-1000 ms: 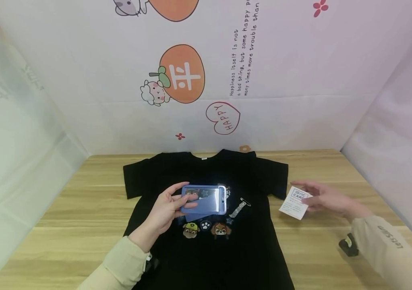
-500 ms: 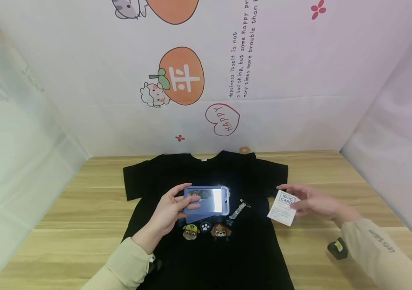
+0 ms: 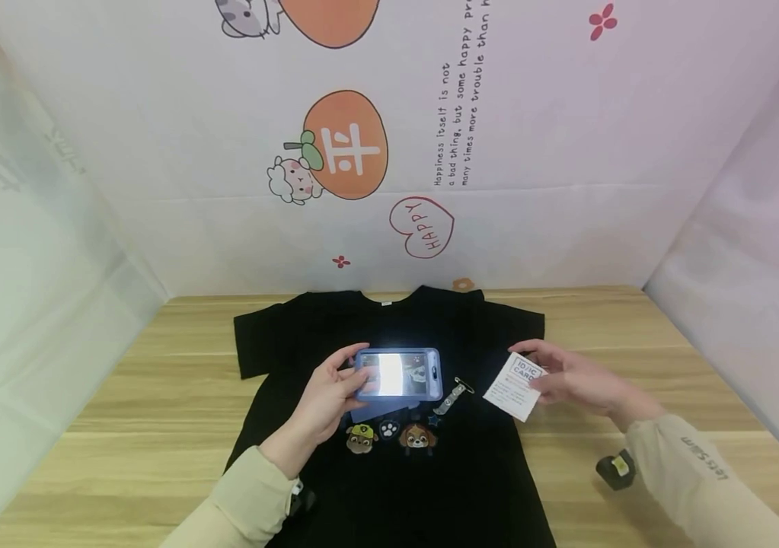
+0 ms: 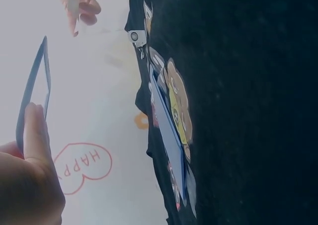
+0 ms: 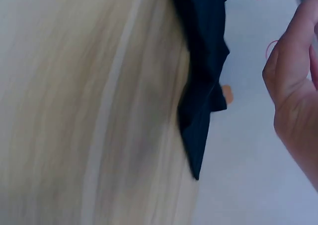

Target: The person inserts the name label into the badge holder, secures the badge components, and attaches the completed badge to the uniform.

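Note:
My left hand (image 3: 320, 399) holds a blue-framed card holder (image 3: 436, 373) with a clear window, thumb on its face, raised above a black T-shirt (image 3: 403, 495). Glare crosses the window. On the shirt below it lies a flat blue panel (image 4: 169, 130), partly covered by the holder in the head view. To the right, my right hand (image 3: 574, 384) pinches a white card (image 3: 512, 388) printed "ID/IC CARD" by its right edge. A gap separates card and holder. Between them on the shirt rests a clear strap clip with a safety pin (image 3: 453, 397).
Cartoon dog faces (image 3: 418, 436) and a paw print decorate the shirt, which is spread on a wooden table (image 3: 122, 426). A white printed cloth (image 3: 533, 152) hangs behind the table, with pale cloth at both sides. A black wrist device (image 3: 615, 470) shows by the right sleeve.
My right hand has carried the white card leftward, from over the table to the shirt's right side. The left hand has shifted the card holder slightly right and tilted it, moving the glare.

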`<action>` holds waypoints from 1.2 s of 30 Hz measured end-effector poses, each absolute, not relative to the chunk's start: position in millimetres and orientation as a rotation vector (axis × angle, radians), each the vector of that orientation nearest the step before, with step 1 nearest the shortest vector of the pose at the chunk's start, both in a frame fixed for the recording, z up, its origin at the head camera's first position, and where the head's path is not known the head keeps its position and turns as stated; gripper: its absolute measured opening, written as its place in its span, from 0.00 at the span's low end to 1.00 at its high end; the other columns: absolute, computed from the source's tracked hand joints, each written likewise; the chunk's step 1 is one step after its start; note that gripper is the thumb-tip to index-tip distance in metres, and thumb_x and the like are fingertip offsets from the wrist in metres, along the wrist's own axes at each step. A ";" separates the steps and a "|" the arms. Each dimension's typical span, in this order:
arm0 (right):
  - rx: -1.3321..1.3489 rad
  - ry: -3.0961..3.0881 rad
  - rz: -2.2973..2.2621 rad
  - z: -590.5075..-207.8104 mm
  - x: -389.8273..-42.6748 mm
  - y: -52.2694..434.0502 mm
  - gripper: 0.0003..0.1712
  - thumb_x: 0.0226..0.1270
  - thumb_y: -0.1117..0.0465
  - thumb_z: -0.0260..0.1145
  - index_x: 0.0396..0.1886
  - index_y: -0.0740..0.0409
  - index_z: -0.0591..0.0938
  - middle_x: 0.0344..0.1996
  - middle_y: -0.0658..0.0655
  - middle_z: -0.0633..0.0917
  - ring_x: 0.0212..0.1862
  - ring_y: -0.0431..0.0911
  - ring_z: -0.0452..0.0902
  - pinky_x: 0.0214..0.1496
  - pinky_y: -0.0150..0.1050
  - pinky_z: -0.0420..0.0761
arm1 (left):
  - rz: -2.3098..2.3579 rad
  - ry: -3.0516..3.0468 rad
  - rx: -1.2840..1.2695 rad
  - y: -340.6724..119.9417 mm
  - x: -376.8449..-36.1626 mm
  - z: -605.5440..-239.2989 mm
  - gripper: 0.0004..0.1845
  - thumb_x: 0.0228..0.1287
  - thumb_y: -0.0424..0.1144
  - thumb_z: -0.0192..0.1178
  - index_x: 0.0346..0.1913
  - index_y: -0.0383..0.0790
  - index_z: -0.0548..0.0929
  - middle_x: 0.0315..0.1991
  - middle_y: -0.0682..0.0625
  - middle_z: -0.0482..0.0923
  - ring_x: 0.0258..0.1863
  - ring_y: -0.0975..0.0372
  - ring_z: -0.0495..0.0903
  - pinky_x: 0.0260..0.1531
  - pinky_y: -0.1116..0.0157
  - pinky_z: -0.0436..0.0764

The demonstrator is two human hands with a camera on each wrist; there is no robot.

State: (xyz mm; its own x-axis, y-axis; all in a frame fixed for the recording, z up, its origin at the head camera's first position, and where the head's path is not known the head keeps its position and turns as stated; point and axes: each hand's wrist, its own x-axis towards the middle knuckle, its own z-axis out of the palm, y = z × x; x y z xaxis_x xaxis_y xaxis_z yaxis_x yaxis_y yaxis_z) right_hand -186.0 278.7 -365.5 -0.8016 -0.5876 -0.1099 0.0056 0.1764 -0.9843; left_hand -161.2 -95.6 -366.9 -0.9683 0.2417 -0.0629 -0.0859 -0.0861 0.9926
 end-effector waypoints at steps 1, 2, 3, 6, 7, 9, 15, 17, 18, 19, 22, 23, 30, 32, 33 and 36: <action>-0.529 1.997 -1.689 -364.6 -185.7 275.7 0.25 0.65 0.72 0.56 0.57 0.43 0.67 0.46 0.57 0.72 0.43 0.45 0.79 0.42 0.38 0.82 | 2.158 1.959 0.197 -95.4 -160.9 -367.8 0.25 0.70 0.35 0.53 0.67 0.36 0.63 0.39 0.46 0.84 0.31 0.64 0.84 0.34 0.67 0.83; -0.512 2.006 -1.721 -363.6 -185.5 272.5 0.25 0.66 0.71 0.56 0.56 0.43 0.66 0.46 0.57 0.72 0.42 0.45 0.79 0.42 0.38 0.82 | 2.157 1.963 0.210 -95.1 -160.8 -368.3 0.25 0.70 0.36 0.53 0.67 0.37 0.63 0.36 0.48 0.83 0.29 0.65 0.83 0.33 0.68 0.83; -0.491 2.018 -1.755 -362.4 -185.1 269.0 0.24 0.66 0.71 0.55 0.56 0.44 0.66 0.46 0.57 0.72 0.42 0.44 0.79 0.42 0.37 0.82 | 2.162 1.958 0.224 -94.7 -160.8 -368.7 0.25 0.70 0.35 0.53 0.67 0.36 0.63 0.37 0.47 0.83 0.30 0.64 0.83 0.34 0.68 0.83; -0.419 2.075 -1.840 -358.5 -184.0 258.5 0.23 0.66 0.71 0.56 0.55 0.45 0.66 0.45 0.55 0.72 0.42 0.43 0.79 0.41 0.37 0.82 | 2.167 1.954 0.222 -92.9 -161.8 -368.6 0.24 0.71 0.33 0.51 0.68 0.37 0.62 0.44 0.40 0.82 0.35 0.59 0.84 0.38 0.64 0.84; -0.394 2.091 -1.863 -357.0 -183.5 255.1 0.23 0.65 0.71 0.56 0.56 0.46 0.66 0.44 0.55 0.73 0.41 0.42 0.78 0.40 0.37 0.82 | 2.166 1.950 0.205 -92.0 -162.4 -368.3 0.24 0.71 0.32 0.50 0.67 0.38 0.62 0.47 0.37 0.81 0.37 0.57 0.84 0.39 0.62 0.84; -0.350 2.122 -1.894 -354.7 -183.0 249.4 0.23 0.65 0.71 0.56 0.56 0.48 0.65 0.43 0.54 0.73 0.40 0.42 0.78 0.41 0.38 0.82 | 2.165 1.939 0.165 -90.1 -164.0 -367.3 0.24 0.71 0.30 0.49 0.68 0.40 0.62 0.54 0.32 0.76 0.44 0.52 0.83 0.42 0.59 0.83; -0.289 2.138 -2.009 -351.2 -182.0 234.2 0.20 0.67 0.71 0.56 0.54 0.52 0.65 0.41 0.52 0.75 0.40 0.40 0.79 0.40 0.36 0.83 | 2.167 1.898 0.156 -86.1 -165.8 -366.0 0.24 0.71 0.29 0.47 0.68 0.41 0.62 0.57 0.32 0.75 0.52 0.45 0.79 0.45 0.58 0.82; -0.270 2.139 -2.044 -349.7 -180.8 228.5 0.19 0.67 0.71 0.56 0.53 0.51 0.65 0.40 0.51 0.75 0.39 0.39 0.79 0.38 0.35 0.83 | 2.169 1.894 0.163 -84.8 -165.3 -365.7 0.24 0.71 0.30 0.47 0.68 0.41 0.61 0.56 0.33 0.76 0.52 0.45 0.79 0.46 0.57 0.82; -0.258 2.148 -2.048 -348.9 -180.1 225.7 0.19 0.67 0.71 0.56 0.53 0.52 0.65 0.40 0.51 0.75 0.39 0.39 0.79 0.38 0.34 0.82 | 2.169 1.896 0.166 -84.1 -165.0 -365.6 0.24 0.71 0.30 0.48 0.68 0.41 0.61 0.56 0.33 0.76 0.51 0.46 0.80 0.46 0.57 0.82; -0.257 2.152 -2.051 -348.1 -179.4 222.9 0.19 0.67 0.71 0.56 0.53 0.52 0.65 0.40 0.51 0.74 0.38 0.39 0.79 0.37 0.33 0.82 | 2.170 1.890 0.168 -83.3 -164.7 -365.7 0.24 0.71 0.29 0.47 0.68 0.41 0.61 0.56 0.33 0.76 0.52 0.45 0.79 0.45 0.57 0.82; -0.256 2.154 -2.056 -346.0 -177.6 215.0 0.19 0.67 0.70 0.56 0.53 0.54 0.65 0.39 0.51 0.75 0.38 0.39 0.79 0.37 0.33 0.83 | 2.169 1.889 0.174 -80.2 -164.3 -366.2 0.25 0.71 0.29 0.47 0.68 0.42 0.61 0.57 0.32 0.75 0.51 0.47 0.80 0.44 0.59 0.83; -0.261 2.154 -2.059 -345.4 -177.2 213.0 0.18 0.67 0.70 0.56 0.53 0.54 0.65 0.38 0.51 0.75 0.38 0.39 0.79 0.37 0.33 0.83 | 2.169 1.889 0.180 -79.0 -164.2 -366.2 0.25 0.71 0.29 0.47 0.68 0.41 0.61 0.57 0.32 0.74 0.51 0.48 0.80 0.43 0.60 0.83; -0.279 2.184 -2.064 -342.0 -176.0 202.1 0.16 0.69 0.69 0.56 0.54 0.58 0.65 0.39 0.52 0.75 0.40 0.39 0.79 0.41 0.34 0.83 | 2.178 1.914 0.203 -72.6 -163.5 -364.9 0.25 0.71 0.32 0.49 0.69 0.41 0.61 0.55 0.34 0.77 0.46 0.56 0.84 0.37 0.66 0.83; -0.279 2.194 -2.058 -340.5 -175.7 198.9 0.16 0.69 0.69 0.55 0.54 0.59 0.65 0.39 0.53 0.75 0.40 0.40 0.79 0.41 0.35 0.83 | 2.175 1.932 0.208 -71.3 -163.4 -364.4 0.24 0.71 0.32 0.50 0.68 0.41 0.61 0.54 0.35 0.78 0.46 0.56 0.84 0.33 0.68 0.82; -0.278 2.202 -2.054 -339.8 -175.8 197.3 0.17 0.69 0.68 0.56 0.54 0.60 0.65 0.39 0.54 0.76 0.40 0.40 0.79 0.42 0.35 0.83 | 2.171 1.942 0.207 -70.6 -163.3 -364.1 0.24 0.71 0.32 0.49 0.68 0.41 0.61 0.54 0.36 0.78 0.46 0.57 0.84 0.33 0.69 0.81; -0.276 2.225 -2.038 -337.4 -175.8 191.4 0.19 0.69 0.69 0.56 0.56 0.65 0.63 0.39 0.55 0.76 0.39 0.41 0.80 0.42 0.36 0.83 | 2.153 1.983 0.209 -68.1 -162.3 -362.8 0.23 0.72 0.33 0.49 0.68 0.43 0.62 0.53 0.38 0.80 0.46 0.57 0.84 0.33 0.67 0.80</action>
